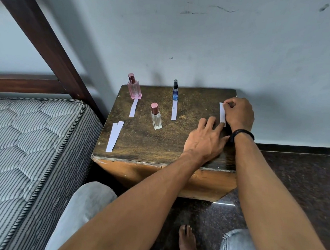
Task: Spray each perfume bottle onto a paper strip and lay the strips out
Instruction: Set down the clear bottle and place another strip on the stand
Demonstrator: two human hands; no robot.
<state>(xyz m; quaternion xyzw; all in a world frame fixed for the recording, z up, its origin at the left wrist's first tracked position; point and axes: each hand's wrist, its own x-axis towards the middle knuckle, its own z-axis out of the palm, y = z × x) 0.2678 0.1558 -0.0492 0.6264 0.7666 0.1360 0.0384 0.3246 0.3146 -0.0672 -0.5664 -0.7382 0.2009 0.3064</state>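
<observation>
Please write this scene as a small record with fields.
surface: worn brown wooden table
bottles: pink glass bottle, clear glass bottle, slim blue spray bottle, all upright
laid strips: first white paper strip before the pink bottle; second strip before the blue one
spare strips: two, front left
right hand grip: pinches third strip's far end
left hand grip: presses its near end

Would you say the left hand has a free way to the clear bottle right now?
Probably yes: the left hand lies open right of the clear bottle, with only bare table between them.
</observation>
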